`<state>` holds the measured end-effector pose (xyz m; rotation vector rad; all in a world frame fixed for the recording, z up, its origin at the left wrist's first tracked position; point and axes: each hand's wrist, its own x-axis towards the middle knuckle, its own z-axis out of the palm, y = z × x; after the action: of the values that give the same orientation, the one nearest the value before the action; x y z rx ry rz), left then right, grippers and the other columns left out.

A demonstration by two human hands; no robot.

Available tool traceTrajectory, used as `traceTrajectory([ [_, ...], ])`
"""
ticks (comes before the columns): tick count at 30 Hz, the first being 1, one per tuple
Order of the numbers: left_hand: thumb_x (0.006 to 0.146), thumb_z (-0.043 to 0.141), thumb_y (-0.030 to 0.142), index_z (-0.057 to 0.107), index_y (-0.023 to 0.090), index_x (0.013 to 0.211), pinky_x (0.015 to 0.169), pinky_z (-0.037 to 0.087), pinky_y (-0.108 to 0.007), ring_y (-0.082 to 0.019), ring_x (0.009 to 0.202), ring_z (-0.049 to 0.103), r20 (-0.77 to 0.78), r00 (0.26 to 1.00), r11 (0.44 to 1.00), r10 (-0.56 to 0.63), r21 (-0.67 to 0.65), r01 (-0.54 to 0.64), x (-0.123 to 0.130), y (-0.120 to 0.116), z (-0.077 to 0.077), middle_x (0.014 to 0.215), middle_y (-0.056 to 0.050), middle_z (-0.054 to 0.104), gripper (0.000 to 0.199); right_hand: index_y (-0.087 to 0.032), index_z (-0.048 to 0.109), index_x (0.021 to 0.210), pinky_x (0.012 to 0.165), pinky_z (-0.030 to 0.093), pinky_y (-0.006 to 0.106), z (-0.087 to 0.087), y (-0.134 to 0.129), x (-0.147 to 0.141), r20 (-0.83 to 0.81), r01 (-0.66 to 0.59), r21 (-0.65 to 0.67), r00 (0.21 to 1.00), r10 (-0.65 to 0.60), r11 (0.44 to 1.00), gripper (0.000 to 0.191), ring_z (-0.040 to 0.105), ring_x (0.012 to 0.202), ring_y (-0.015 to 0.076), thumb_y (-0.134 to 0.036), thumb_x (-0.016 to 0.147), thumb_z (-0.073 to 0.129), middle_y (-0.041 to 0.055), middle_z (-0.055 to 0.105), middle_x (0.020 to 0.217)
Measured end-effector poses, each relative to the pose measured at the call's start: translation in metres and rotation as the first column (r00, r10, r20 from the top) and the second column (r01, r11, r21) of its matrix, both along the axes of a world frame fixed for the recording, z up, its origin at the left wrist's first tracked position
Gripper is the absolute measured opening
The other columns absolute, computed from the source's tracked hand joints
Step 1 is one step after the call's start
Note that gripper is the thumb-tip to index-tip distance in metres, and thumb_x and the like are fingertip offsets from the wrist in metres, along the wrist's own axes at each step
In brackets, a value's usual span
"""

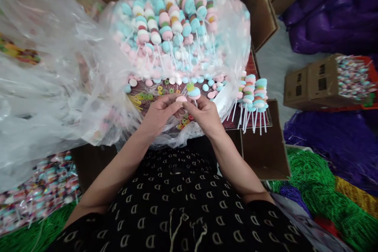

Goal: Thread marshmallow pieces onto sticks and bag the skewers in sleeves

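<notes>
Close together in the middle, my two hands meet above the dark tabletop (141, 86). My left hand (162, 111) pinches a pink candy piece (181, 98). My right hand (206, 115) holds a candy skewer (193, 92) with a few pieces on it, green above blue and white; its white stick runs down between the fingers. Loose ring candies (184, 121) lie below and beyond the hands. Behind them, several finished-looking skewers (167, 27) rest on a heap of pink, white and blue candies (130, 53) in a clear plastic bag (243, 35).
More skewers (260, 94) lie at the table's right edge, sticks overhanging. Plastic sheeting (53, 75) covers the left. An open cardboard box (262, 145) stands below right. Wrapped candies (44, 189), a filled carton (325, 82) and green strands (319, 181) lie around.
</notes>
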<state>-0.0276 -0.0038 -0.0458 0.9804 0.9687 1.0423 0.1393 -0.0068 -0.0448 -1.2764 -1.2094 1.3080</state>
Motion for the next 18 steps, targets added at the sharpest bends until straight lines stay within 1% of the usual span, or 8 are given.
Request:
traceTrajectory([
  [2, 0.082, 0.085, 0.039, 0.079, 0.020, 0.101, 0.063, 0.057, -0.025, -0.013, 0.070, 0.069, 0.032, 0.999, 0.997, 0.044, -0.064, -0.042, 0.000, 0.002, 0.002, 0.082, -0.001, 0.077, 0.027, -0.022, 0.071, 0.099, 0.075, 0.048, 0.031, 0.005, -0.004, 0.003, -0.013, -0.050, 0.024, 0.999, 0.051, 0.998, 0.027, 0.059, 0.079, 0.0152, -0.045, 0.086, 0.079, -0.0008, 0.069, 0.087],
  [3, 0.081, 0.085, 0.037, 0.079, 0.020, 0.100, 0.062, 0.057, -0.025, -0.013, 0.071, 0.071, 0.043, 0.997, 0.994, 0.067, -0.085, -0.063, 0.000, 0.003, 0.002, 0.084, -0.001, 0.078, 0.027, -0.023, 0.071, 0.100, 0.073, 0.048, 0.030, 0.008, -0.008, 0.005, -0.018, -0.070, 0.023, 0.997, 0.070, 0.997, 0.026, 0.058, 0.077, 0.0147, -0.045, 0.089, 0.077, -0.0006, 0.069, 0.087],
  [5, 0.080, 0.085, 0.036, 0.077, 0.020, 0.100, 0.061, 0.058, -0.025, -0.015, 0.075, 0.075, 0.054, 0.992, 0.989, 0.110, -0.103, -0.104, 0.000, 0.005, 0.002, 0.088, -0.002, 0.079, 0.027, -0.023, 0.070, 0.095, 0.062, 0.044, 0.027, 0.015, -0.020, 0.010, -0.029, -0.087, -0.018, 0.996, 0.087, 0.996, 0.023, 0.053, 0.066, 0.0122, -0.046, 0.096, 0.070, -0.0015, 0.066, 0.081],
  [7, 0.080, 0.085, 0.036, 0.076, 0.020, 0.099, 0.062, 0.059, -0.025, -0.016, 0.075, 0.076, 0.044, 0.988, 0.984, 0.150, -0.103, -0.145, 0.000, 0.006, -0.001, 0.088, -0.002, 0.079, 0.027, -0.023, 0.068, 0.091, 0.052, 0.035, 0.026, 0.021, -0.035, 0.015, -0.041, -0.102, -0.084, 0.994, 0.099, 0.991, 0.027, 0.044, 0.054, 0.0096, -0.047, 0.102, 0.063, -0.0034, 0.062, 0.073],
  [9, 0.082, 0.084, 0.037, 0.075, 0.020, 0.098, 0.063, 0.060, -0.026, -0.015, 0.072, 0.075, 0.021, 0.981, 0.977, 0.193, -0.095, -0.190, 0.000, 0.007, -0.004, 0.083, -0.001, 0.078, 0.025, -0.021, 0.070, 0.100, 0.049, 0.032, 0.025, 0.024, -0.051, 0.019, -0.015, -0.148, -0.131, 0.989, 0.148, 0.980, 0.028, 0.040, 0.048, 0.0090, -0.047, 0.105, 0.059, -0.0050, 0.060, 0.066],
  [11, 0.084, 0.082, 0.038, 0.074, 0.021, 0.096, 0.063, 0.061, -0.026, -0.013, 0.068, 0.074, 0.005, 0.974, 0.970, 0.228, -0.084, -0.227, -0.001, 0.008, -0.008, 0.077, 0.001, 0.076, 0.023, -0.019, 0.072, 0.107, 0.050, 0.034, 0.025, 0.026, -0.064, 0.021, 0.049, -0.195, -0.132, 0.978, 0.203, 0.972, 0.031, 0.041, 0.047, 0.0096, -0.046, 0.106, 0.056, -0.0066, 0.056, 0.059],
  [14, 0.085, 0.082, 0.041, 0.075, 0.021, 0.094, 0.064, 0.061, -0.025, -0.012, 0.064, 0.071, 0.002, 0.968, 0.968, 0.249, -0.039, -0.249, 0.000, 0.008, -0.013, 0.075, 0.001, 0.076, 0.022, -0.017, 0.075, 0.107, 0.054, 0.038, 0.025, 0.025, -0.074, 0.021, 0.142, -0.235, -0.093, 0.959, 0.246, 0.968, 0.033, 0.041, 0.047, 0.0102, -0.042, 0.107, 0.053, -0.0080, 0.049, 0.053],
  [18, 0.086, 0.083, 0.043, 0.078, 0.022, 0.102, 0.071, 0.063, -0.027, -0.012, 0.069, 0.073, -0.022, 0.973, 0.973, 0.231, 0.028, -0.231, -0.001, 0.006, -0.016, 0.083, 0.000, 0.078, 0.027, -0.016, 0.078, 0.105, 0.059, 0.041, 0.026, 0.021, -0.074, 0.019, 0.241, -0.196, -0.047, 0.949, 0.201, 0.979, 0.034, 0.045, 0.052, 0.0124, -0.039, 0.105, 0.052, -0.0064, 0.048, 0.055],
])
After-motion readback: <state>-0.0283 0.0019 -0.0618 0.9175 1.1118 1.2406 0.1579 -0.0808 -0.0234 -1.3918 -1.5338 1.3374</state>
